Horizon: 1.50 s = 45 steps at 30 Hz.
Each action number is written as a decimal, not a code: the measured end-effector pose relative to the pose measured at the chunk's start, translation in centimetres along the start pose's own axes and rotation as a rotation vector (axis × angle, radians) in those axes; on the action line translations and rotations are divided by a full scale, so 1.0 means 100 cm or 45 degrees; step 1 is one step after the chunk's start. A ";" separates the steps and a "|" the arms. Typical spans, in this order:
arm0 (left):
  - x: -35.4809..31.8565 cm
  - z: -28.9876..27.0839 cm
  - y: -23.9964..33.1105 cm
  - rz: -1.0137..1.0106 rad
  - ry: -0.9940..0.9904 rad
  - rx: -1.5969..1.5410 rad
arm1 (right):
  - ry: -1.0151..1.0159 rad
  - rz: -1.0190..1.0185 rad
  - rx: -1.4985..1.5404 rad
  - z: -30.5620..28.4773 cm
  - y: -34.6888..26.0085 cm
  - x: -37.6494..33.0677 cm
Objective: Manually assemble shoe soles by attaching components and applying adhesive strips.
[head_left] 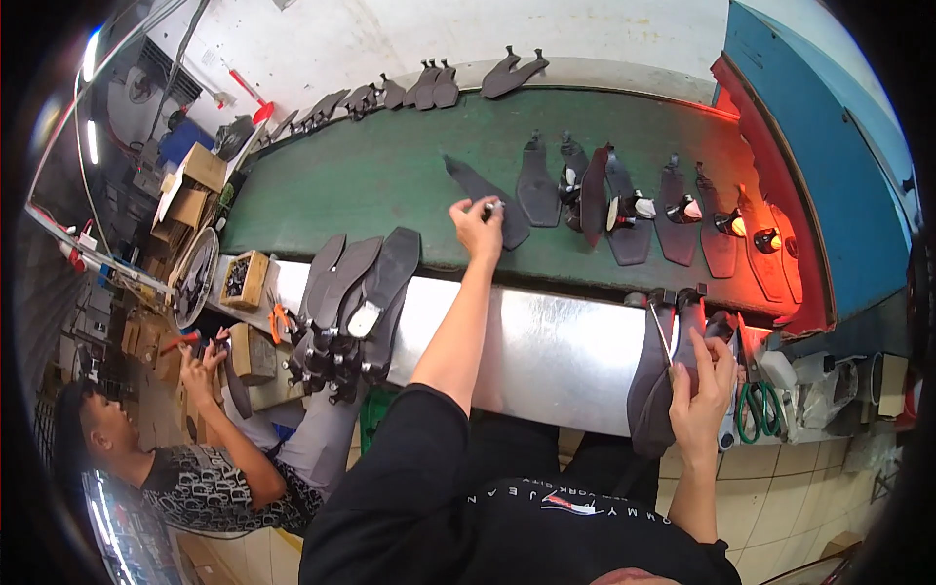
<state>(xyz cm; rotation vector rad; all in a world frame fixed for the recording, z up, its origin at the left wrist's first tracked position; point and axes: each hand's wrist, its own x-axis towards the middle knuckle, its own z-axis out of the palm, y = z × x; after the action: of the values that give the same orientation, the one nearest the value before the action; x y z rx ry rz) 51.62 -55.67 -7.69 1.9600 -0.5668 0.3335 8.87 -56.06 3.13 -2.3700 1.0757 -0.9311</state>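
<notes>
Over the green belt, my left hand (478, 229) is closed in a pinch at a dark shoe sole (485, 195) lying aslant. A small pale-and-dark piece shows at its fingertips, too small to name. Low on the right, my right hand (702, 390) has its fingers bent around the lower end of a thin pale stick (662, 333). That stick crosses over dark soles (648, 395) standing on the metal ledge, right beside the hand. To the right of my left hand, another dark sole (538, 185) lies flat on the belt.
More soles with dark heels (675, 214) line the green belt (341, 195) toward a red-lit blue housing (819, 146). Stacked soles (375, 278) rest on the metal ledge (556, 341). Green-handled scissors (759, 409) hang at right. A co-worker (210, 458) sits at left by a wooden box (244, 280).
</notes>
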 end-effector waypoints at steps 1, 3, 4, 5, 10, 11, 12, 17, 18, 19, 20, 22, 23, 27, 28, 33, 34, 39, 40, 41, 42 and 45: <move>0.008 -0.013 0.002 0.047 0.058 -0.079 | 0.014 -0.064 0.030 -0.001 -0.009 0.001; 0.011 -0.042 0.022 0.099 0.109 -0.258 | 0.014 -0.119 0.209 0.001 -0.025 0.004; 0.007 -0.053 0.039 0.131 0.128 -0.447 | 0.014 -0.102 0.207 0.004 -0.027 0.003; -0.001 -0.064 0.052 0.018 0.015 -0.697 | -0.075 -0.033 0.503 0.010 -0.025 0.001; -0.102 -0.160 0.147 -0.418 -0.753 -0.904 | -0.560 0.703 2.222 0.060 -0.024 0.004; -0.124 -0.179 0.156 -0.569 -0.922 -0.981 | -0.601 0.791 2.410 0.066 -0.038 0.006; -0.143 -0.193 0.155 -0.641 -1.077 -1.061 | -0.641 0.874 2.594 0.066 -0.051 0.008; -0.182 -0.214 0.143 -0.781 -1.281 -1.526 | -0.438 0.711 2.811 0.036 -0.062 0.009; -0.184 -0.217 0.137 -0.794 -1.267 -1.517 | -0.339 0.620 2.786 0.028 -0.063 0.010; -0.184 -0.217 0.132 -0.795 -1.249 -1.453 | -0.337 0.497 2.556 0.019 -0.061 0.007; -0.185 -0.219 0.128 -0.798 -1.229 -1.386 | -0.336 0.380 2.327 0.010 -0.059 0.002; -0.188 -0.225 0.124 -0.830 -1.204 -1.256 | -0.474 0.188 1.817 -0.006 -0.053 -0.008; -0.190 -0.225 0.120 -0.822 -1.207 -1.294 | -0.539 0.221 1.786 -0.010 -0.060 -0.016; -0.196 -0.228 0.119 -0.837 -1.203 -1.406 | -0.714 0.227 1.449 -0.011 -0.065 -0.042; -0.196 -0.228 0.119 -0.830 -1.215 -1.408 | -0.706 0.204 1.379 -0.009 -0.064 -0.047; -0.197 -0.232 0.120 -0.851 -1.200 -1.483 | -0.600 -0.042 1.006 -0.009 -0.065 -0.050; -0.198 -0.232 0.120 -0.822 -1.154 -1.504 | -0.615 -0.099 0.967 -0.006 -0.063 -0.051; -0.196 -0.229 0.114 -0.727 -1.173 -1.552 | -0.548 0.034 1.101 -0.003 -0.074 -0.053; -0.196 -0.229 0.113 -0.718 -1.186 -1.542 | -0.514 -0.162 0.978 -0.001 -0.071 -0.052; -0.196 -0.229 0.114 -0.719 -1.183 -1.542 | -0.496 -0.125 0.986 -0.001 -0.074 -0.053; -0.196 -0.228 0.115 -0.718 -1.190 -1.551 | -0.499 -0.125 0.987 0.000 -0.073 -0.053; -0.195 -0.227 0.118 -0.711 -1.205 -1.555 | -0.471 -0.169 0.968 0.001 -0.073 -0.054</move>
<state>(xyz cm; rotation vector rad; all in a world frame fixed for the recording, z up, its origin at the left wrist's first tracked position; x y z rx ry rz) 29.19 -34.83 2.21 0.8674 -0.5489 -1.1128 10.09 -47.28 4.92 -1.8661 0.3294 -0.7236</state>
